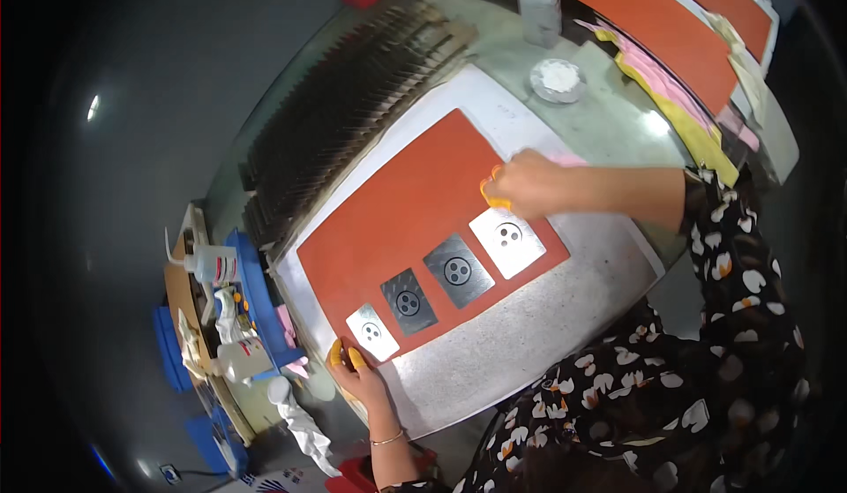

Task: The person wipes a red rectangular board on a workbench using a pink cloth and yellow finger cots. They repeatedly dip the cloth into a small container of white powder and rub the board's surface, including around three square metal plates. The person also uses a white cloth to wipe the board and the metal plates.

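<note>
A red-brown mat (379, 228) lies on a white sheet, with several square metal plates in a row along its near edge. Each plate has a ring with three round holes. My left hand (360, 383), orange finger cots on its fingertips, rests at the mat's near left corner beside the leftmost plate (360, 318), fingers apart. Closed, with its fingers curled, my right hand (529, 184) is just beyond the rightmost plate (525, 250). Orange finger cots cover its fingertips too; whatever it may hold is hidden. Two darker plates, a middle-left one (401, 283) and a middle-right one (468, 292), lie between.
Long rows of dark thin pieces (326, 96) stand beyond the mat. A glass jar (540, 12) and a dish of white material (558, 78) sit at the far right, near pink and yellow cloths (662, 87). Bottles (216, 265) and a blue tray (256, 290) are at left.
</note>
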Motion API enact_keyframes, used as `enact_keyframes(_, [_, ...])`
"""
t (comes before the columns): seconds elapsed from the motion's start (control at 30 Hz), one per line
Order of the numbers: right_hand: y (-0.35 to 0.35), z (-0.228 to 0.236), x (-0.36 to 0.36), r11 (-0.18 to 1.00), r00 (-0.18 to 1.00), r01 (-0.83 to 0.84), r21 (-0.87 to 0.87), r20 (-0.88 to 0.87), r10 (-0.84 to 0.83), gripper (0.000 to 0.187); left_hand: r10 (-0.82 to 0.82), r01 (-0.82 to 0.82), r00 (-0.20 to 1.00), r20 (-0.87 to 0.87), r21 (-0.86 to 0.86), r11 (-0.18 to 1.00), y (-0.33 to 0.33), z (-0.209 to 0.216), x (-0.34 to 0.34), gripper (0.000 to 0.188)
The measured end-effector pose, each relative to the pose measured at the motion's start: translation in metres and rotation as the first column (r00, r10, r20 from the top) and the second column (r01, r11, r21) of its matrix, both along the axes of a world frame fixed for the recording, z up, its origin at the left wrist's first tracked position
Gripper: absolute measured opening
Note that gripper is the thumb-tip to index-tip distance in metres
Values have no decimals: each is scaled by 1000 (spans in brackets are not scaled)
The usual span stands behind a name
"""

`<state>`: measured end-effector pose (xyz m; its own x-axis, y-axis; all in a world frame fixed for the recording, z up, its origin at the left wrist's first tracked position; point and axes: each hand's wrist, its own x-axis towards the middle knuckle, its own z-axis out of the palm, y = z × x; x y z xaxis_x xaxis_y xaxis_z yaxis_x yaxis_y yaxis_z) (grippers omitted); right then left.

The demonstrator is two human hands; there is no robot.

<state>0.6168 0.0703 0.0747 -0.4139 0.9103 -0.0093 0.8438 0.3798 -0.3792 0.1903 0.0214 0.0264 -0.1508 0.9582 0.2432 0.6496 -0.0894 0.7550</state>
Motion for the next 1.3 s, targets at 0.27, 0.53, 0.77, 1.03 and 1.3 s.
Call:
enact_keyframes(0.27, [-17, -18, 18, 982, 994, 22, 189, -114, 0, 12, 74, -73, 997, 11, -79, 994, -1, -9, -8, 25])
enact_keyframes(0.53, [-39, -17, 12, 991, 997, -3, 135, -70, 13, 8, 49, -43, 984, -169, 39, 998, 2, 10, 15, 24])
enact_keyframes(0.77, [-34, 53, 105, 951, 910, 285, 117, -344, -230, 19, 93, -92, 995, 40, -30, 995, -15, 12, 8, 26])
enact_keyframes(1.03, [51, 125, 224, 745, 816, 465, 478, 95, -570, 15, 64, -161, 895, -442, -187, 969, -27, 118, 96, 25])
enact_keyframes(1.3, [109, 108, 211, 823, 830, 210, 528, 348, -436, 16, 111, -196, 916, -387, -188, 962, -22, 116, 98, 27])
